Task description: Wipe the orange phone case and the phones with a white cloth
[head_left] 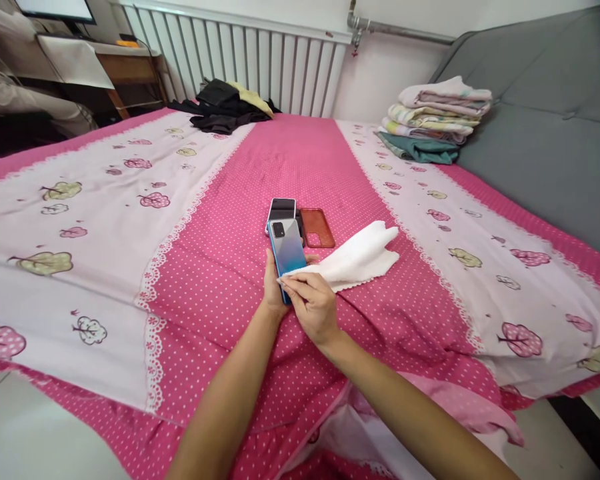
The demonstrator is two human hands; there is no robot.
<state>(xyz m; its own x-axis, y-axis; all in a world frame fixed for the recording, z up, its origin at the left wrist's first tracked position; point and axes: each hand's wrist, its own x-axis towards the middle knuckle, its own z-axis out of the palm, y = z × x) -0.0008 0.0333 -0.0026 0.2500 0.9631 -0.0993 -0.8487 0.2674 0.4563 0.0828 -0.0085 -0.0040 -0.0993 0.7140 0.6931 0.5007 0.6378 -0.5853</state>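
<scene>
A blue-silver smartphone (289, 245) is tilted up with its camera side toward me. My left hand (274, 287) is closed around its lower part, with fingertips showing past the right edge. A white cloth (365, 257) trails to the right over the bed, one corner pinched in my right hand (313, 303) against the phone's lower back. Just behind the phone lies a second phone or case (282, 208) with a pale rim and dark face, partly covered. Beside it rests a reddish-brown phone case (318, 227). A dark item between these two is mostly hidden.
The bed has a pink dotted sheet (300, 153) with printed side panels. Dark clothes (225, 103) lie at the back left, folded clothes (435, 120) at the back right by a grey headboard (545, 120). A radiator (250, 60) lines the wall; a person (30, 87) sits far left.
</scene>
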